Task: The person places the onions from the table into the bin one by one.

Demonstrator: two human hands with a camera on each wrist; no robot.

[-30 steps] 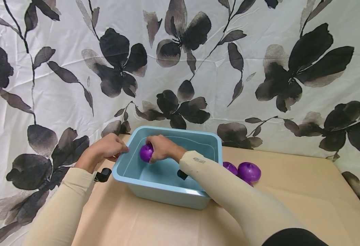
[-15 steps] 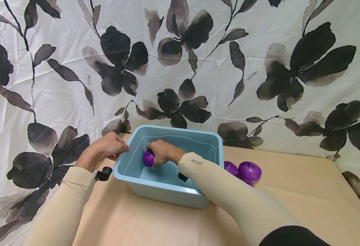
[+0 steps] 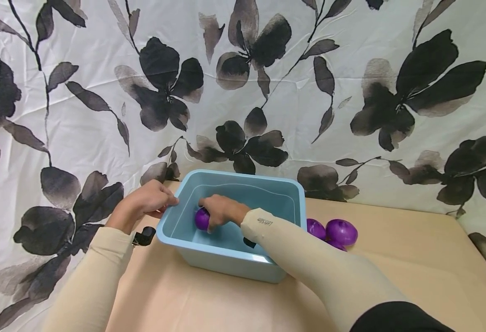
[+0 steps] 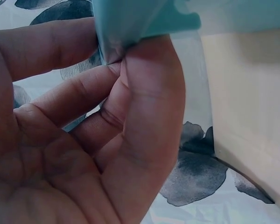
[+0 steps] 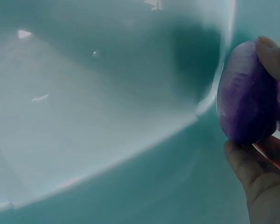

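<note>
A light blue plastic tub stands on the tan table. My left hand pinches the tub's left rim; in the left wrist view the thumb and fingers close on the rim's edge. Inside the tub my right hand grips a purple onion near the left wall. The right wrist view has this onion between thumb and fingertips, low by the tub's corner. Whether it touches the floor of the tub I cannot tell.
More purple onions lie close together on the table right of the tub, partly hidden by the right sleeve. A white cloth with dark flowers hangs behind the table.
My right hand has moved lower into the tub and slightly right, still gripping the onion. The left hand keeps its pinch on the rim. The view has shifted slightly.
</note>
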